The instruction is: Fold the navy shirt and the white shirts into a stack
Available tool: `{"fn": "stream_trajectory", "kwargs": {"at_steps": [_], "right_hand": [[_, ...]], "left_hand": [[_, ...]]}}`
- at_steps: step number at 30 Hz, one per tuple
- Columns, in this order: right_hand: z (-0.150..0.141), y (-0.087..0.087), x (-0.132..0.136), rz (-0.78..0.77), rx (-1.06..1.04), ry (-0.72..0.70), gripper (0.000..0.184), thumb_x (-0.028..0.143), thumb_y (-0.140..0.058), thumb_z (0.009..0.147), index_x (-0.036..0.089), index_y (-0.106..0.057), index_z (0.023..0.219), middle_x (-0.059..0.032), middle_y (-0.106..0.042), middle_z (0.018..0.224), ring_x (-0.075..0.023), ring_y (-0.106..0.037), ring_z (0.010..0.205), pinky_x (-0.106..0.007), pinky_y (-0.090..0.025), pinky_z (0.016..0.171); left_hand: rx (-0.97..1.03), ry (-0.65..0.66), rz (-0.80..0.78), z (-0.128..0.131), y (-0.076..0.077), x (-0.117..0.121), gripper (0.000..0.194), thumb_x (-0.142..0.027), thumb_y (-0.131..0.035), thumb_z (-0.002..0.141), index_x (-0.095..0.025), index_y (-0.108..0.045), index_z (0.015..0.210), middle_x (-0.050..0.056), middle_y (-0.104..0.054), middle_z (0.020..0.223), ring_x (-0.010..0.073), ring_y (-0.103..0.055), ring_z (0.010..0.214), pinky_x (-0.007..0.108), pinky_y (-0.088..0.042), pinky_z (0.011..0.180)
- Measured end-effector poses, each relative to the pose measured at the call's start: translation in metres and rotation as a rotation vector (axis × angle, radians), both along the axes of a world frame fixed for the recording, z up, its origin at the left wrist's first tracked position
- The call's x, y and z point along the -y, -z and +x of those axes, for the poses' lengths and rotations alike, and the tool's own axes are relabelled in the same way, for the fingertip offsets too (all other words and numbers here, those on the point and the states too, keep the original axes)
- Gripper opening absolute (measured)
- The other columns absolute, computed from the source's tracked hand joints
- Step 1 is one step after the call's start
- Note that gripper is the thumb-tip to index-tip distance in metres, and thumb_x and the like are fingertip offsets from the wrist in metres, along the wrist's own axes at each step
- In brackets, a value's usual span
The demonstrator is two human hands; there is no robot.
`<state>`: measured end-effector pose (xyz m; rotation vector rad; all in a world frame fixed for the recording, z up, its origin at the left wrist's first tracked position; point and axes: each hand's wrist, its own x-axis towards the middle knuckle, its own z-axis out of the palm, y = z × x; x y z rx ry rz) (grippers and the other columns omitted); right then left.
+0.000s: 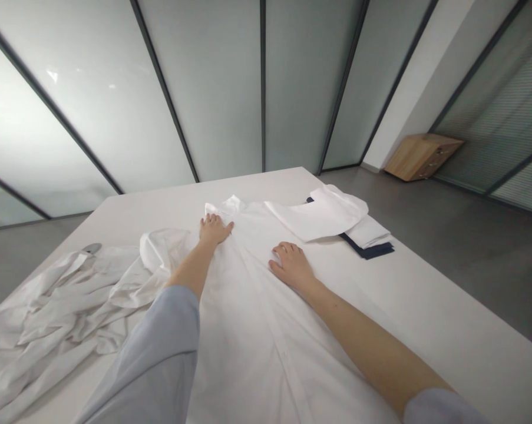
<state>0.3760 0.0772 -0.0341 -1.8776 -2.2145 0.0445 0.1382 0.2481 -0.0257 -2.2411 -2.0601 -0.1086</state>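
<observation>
A white button-front shirt [243,318] lies spread on the table, its collar end pointing away from me and its placket running down the middle. My left hand [215,229] rests on it near the collar, fingers spread and thumb out. Lower down, at the shirt's right side, my right hand [292,266] lies palm down with its fingers loosely extended. Neither hand grips anything. The right sleeve of the shirt [319,215] stretches over a folded stack of white cloth [369,232], beneath which dark navy fabric [372,250] shows.
Crumpled white garments [66,312] are heaped on the left of the white table [446,318]. A small grey round object [92,248] sits by their far edge. Frosted glass panels [221,88] stand behind the table, and a wooden drawer cabinet [418,156] is on the floor at right.
</observation>
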Motion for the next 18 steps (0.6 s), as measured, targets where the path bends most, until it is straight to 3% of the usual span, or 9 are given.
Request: {"fn": "stream_trajectory", "kwargs": {"at_steps": [4, 8, 13, 18], "right_hand": [[-0.003, 0.003, -0.003, -0.045, 0.033, 0.034, 0.052, 0.042, -0.041, 0.093, 0.018, -0.046, 0.139, -0.0133, -0.037, 0.151, -0.0301, -0.03, 0.138, -0.042, -0.024, 0.11], [-0.006, 0.006, -0.011, -0.084, 0.048, 0.046, 0.058, 0.045, -0.037, 0.094, 0.017, -0.039, 0.145, -0.0134, -0.031, 0.155, -0.0328, -0.026, 0.141, -0.045, -0.02, 0.112], [-0.011, 0.007, -0.024, -0.082, 0.056, 0.064, 0.06, 0.046, -0.035, 0.094, 0.016, -0.038, 0.146, -0.0151, -0.029, 0.155, -0.0335, -0.025, 0.141, -0.048, -0.019, 0.112], [-0.016, 0.003, -0.03, -0.13, 0.065, 0.125, 0.061, 0.048, -0.031, 0.095, 0.018, -0.035, 0.148, -0.0134, -0.026, 0.157, -0.0359, -0.022, 0.142, -0.053, -0.018, 0.111]], "left_hand": [[-0.031, 0.122, 0.156, 0.006, -0.001, 0.015, 0.049, -0.039, -0.031, 0.093, -0.014, -0.054, 0.128, 0.017, -0.053, 0.136, 0.0309, -0.038, 0.133, 0.045, -0.026, 0.11], [-0.054, 0.229, 0.063, 0.014, -0.01, 0.033, 0.041, -0.027, -0.028, 0.093, -0.015, -0.062, 0.114, 0.016, -0.061, 0.119, 0.0277, -0.052, 0.119, 0.041, -0.038, 0.1], [0.029, 0.132, -0.094, 0.022, -0.017, 0.08, 0.048, -0.047, -0.036, 0.092, -0.017, -0.057, 0.122, 0.015, -0.057, 0.131, 0.0298, -0.047, 0.126, 0.045, -0.038, 0.102], [0.095, -0.057, -0.153, 0.02, 0.0, 0.14, 0.069, -0.064, -0.025, 0.09, -0.023, -0.037, 0.145, 0.014, -0.03, 0.155, 0.0364, -0.024, 0.142, 0.062, -0.026, 0.108]]}}
